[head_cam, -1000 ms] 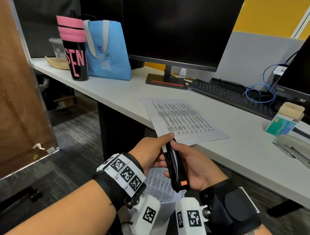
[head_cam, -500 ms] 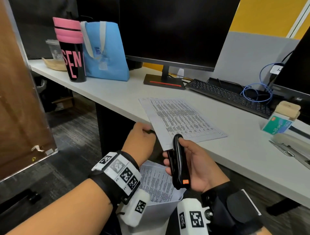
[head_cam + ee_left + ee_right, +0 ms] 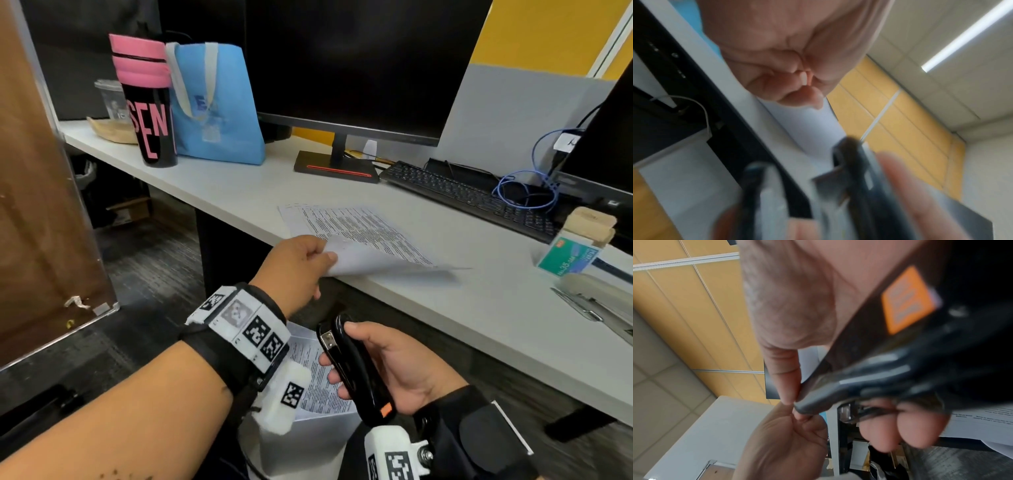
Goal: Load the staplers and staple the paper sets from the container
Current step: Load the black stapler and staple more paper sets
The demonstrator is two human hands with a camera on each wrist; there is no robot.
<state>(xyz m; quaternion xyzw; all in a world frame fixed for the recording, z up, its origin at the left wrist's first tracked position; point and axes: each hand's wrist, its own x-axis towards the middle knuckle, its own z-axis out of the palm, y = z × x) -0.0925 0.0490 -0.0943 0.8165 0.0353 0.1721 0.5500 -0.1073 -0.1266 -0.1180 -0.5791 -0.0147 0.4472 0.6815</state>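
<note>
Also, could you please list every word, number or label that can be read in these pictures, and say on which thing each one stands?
"SEN" over "E": pink letters on the black tumbler.
"35": part of the print on the green staple box; the rest is blurred.
Blue tote bag: dark logo and tag, too blurred to read.
Paper set on the desk: printed rows, too small.
Orange label on the black stapler: blurred.

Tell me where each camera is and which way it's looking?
Head: worn on the head, looking forward and down at the desk; shows both forearms, the left hand pinching the paper set, the right hand holding the black stapler.
Left wrist: looks along the left hand, up towards the ceiling; fingers pinch the paper.
Right wrist: looks along the right hand, upward; fingers grip the stapler.
Shared: both wrist views show the stapler.
</note>
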